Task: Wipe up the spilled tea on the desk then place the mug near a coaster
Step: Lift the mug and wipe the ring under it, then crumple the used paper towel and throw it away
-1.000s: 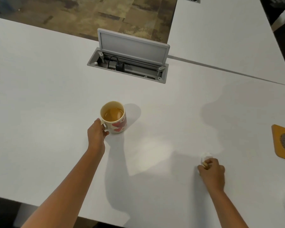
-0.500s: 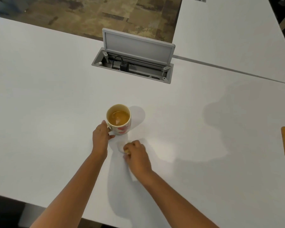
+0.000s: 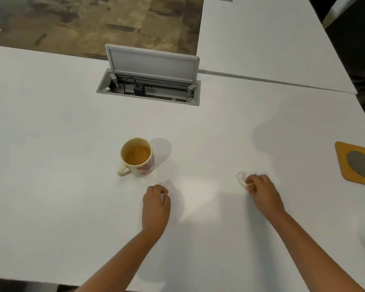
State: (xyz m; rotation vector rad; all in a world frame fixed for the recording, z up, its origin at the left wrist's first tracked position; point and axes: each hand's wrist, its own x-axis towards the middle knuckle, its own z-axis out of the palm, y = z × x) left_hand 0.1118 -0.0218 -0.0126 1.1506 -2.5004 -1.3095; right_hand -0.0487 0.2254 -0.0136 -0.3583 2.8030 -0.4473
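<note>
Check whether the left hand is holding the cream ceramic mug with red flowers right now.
No, the left hand hovers loosely curled over the white desk, apart from the cream ceramic mug, whose handle is free.

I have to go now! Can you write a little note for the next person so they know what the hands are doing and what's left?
Left hand: loosely curled, holding nothing, just short of the cream mug with red pattern, which stands upright with tea in it.
Right hand: grips a crumpled white tissue on the white desk.
Done: no spilled tea shows.
Left: carry the mug to the orange square coaster, far right.
</note>
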